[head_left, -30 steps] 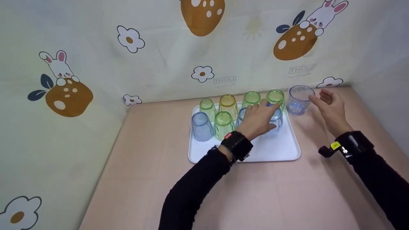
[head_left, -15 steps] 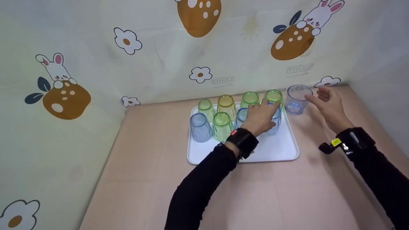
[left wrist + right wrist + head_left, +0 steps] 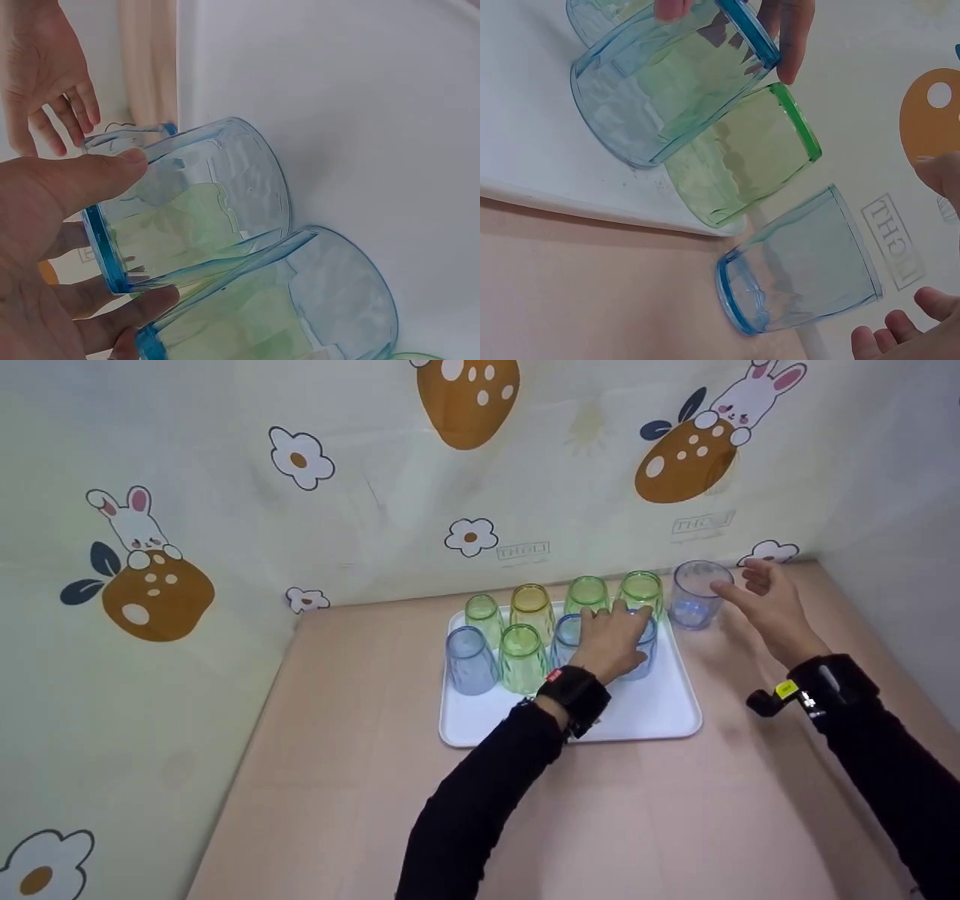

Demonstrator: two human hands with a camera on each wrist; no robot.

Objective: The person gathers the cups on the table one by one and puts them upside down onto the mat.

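Note:
On the white tray (image 3: 645, 720) stand several tinted glasses turned upside down. My left hand (image 3: 611, 641) grips a blue glass (image 3: 217, 180) at the tray's front right, thumb and fingers around its thick base. A second blue glass (image 3: 277, 300) stands close beside it, and behind the gripped glass is a green glass (image 3: 742, 161). Off the tray to the right, a pale blue glass (image 3: 694, 604) stands upright on the table. My right hand (image 3: 776, 611) hovers just right of this glass, fingers spread and holding nothing; the right wrist view shows a gap between them.
Toward the tray's left are another blue glass (image 3: 471, 664), a front green glass (image 3: 523, 664), a small green glass (image 3: 484, 619) and a yellow glass (image 3: 531, 607). A patterned wall covering (image 3: 375, 525) rises behind the pinkish table (image 3: 345, 720).
The left hand and its blue glass have shifted slightly toward the tray's front. My right hand has stayed nearly in place beside the upright glass. The head view has moved a little.

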